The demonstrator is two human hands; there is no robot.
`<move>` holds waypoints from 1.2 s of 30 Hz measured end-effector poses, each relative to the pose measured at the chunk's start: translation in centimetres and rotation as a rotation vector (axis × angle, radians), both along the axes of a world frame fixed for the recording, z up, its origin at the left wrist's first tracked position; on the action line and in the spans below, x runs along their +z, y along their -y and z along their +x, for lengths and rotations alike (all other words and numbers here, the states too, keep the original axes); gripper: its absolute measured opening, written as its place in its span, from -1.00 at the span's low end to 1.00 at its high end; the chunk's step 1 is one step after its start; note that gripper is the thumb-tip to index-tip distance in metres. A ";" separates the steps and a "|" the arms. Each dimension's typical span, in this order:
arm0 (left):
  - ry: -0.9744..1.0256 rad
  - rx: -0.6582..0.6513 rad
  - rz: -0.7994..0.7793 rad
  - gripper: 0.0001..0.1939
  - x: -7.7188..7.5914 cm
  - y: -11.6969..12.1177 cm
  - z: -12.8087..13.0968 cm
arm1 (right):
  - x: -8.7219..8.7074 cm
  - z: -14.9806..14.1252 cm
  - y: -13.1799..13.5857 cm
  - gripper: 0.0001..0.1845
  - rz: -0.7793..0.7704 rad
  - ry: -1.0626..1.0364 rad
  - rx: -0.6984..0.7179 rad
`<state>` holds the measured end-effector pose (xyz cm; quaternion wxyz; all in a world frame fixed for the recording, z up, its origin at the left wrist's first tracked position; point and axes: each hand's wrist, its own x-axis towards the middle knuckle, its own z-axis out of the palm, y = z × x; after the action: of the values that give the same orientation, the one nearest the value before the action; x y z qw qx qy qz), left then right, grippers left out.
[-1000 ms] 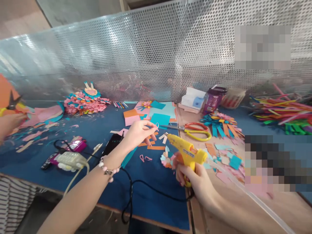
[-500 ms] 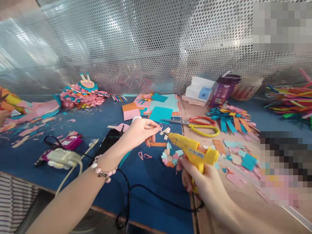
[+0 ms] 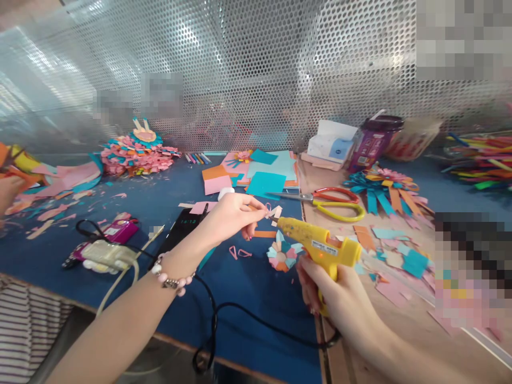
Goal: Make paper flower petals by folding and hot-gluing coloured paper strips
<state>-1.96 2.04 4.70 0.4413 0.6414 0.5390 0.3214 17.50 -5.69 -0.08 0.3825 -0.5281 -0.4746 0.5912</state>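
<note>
Ideally, the small looped strip of pink paper (image 3: 268,208) is held motionless while the yellow pistol-shaped plastic glue gun (image 3: 320,244) does the fine aiming. Its slim dark nozzle (image 3: 273,217) sits right at the loop's lower end; whether the two touch is too small to tell. One tiny dab should be enough for so narrow a strip, since any excess would probably squeeze out toward the fingertips, which are very near a tip that is likely hot. Gripping the loop farther from the glue point would seem safer, and the long black cable (image 3: 260,325) lying slack across the blue bench (image 3: 256,298) is best left free of tugs.

As for the fingers, those of the left hand (image 3: 238,213) pinch the loop between thumb and forefinger, tips pressed together, with the others curled beneath. The right hand (image 3: 334,285) wraps its fingers around the gun's handle; whether one presses the trigger cannot be told. The loop is raised above the bench, beyond two bent pink paper strips (image 3: 239,253) and a round multicoloured paper flower (image 3: 282,257) lying well below it.
</note>
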 end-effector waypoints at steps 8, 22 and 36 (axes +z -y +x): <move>0.003 0.004 -0.002 -0.79 0.3 0.1 0.0 | -0.2 0.1 0.0 -0.51 0.006 0.049 0.011; -0.011 -0.010 0.007 -0.79 0.4 0.1 0.0 | 0.0 0.0 0.0 -0.52 -0.005 0.032 0.006; 0.000 -0.003 0.013 -0.78 0.3 0.1 -0.2 | 0.0 0.1 0.0 -0.52 0.006 0.040 0.034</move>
<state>-2.15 1.96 4.95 0.4376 0.6451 0.5359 0.3242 17.65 -5.65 -0.05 0.3644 -0.5306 -0.4927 0.5856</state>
